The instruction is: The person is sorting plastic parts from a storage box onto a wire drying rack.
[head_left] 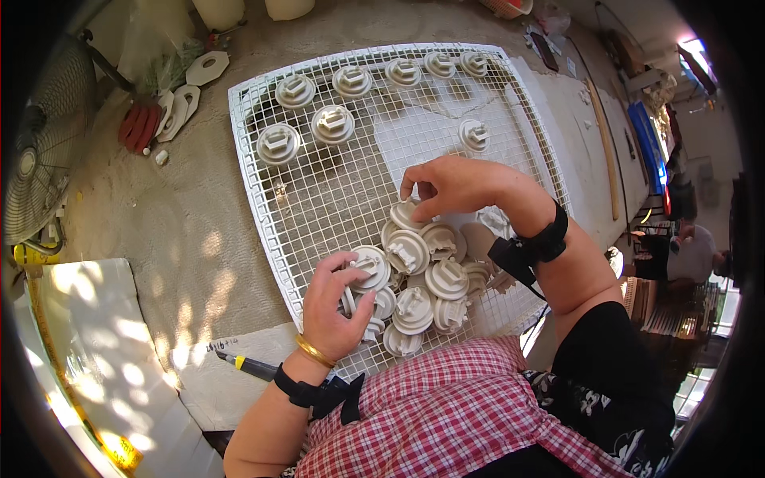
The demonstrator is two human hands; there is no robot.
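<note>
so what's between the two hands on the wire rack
In the head view, a heap of round white plastic caps lies between the left hand and right hand on the white wire rack.

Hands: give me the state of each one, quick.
Left hand: closed on a white disc-shaped part from the pile.
Right hand: fingertips pinching another white part on the wire rack.
</note>
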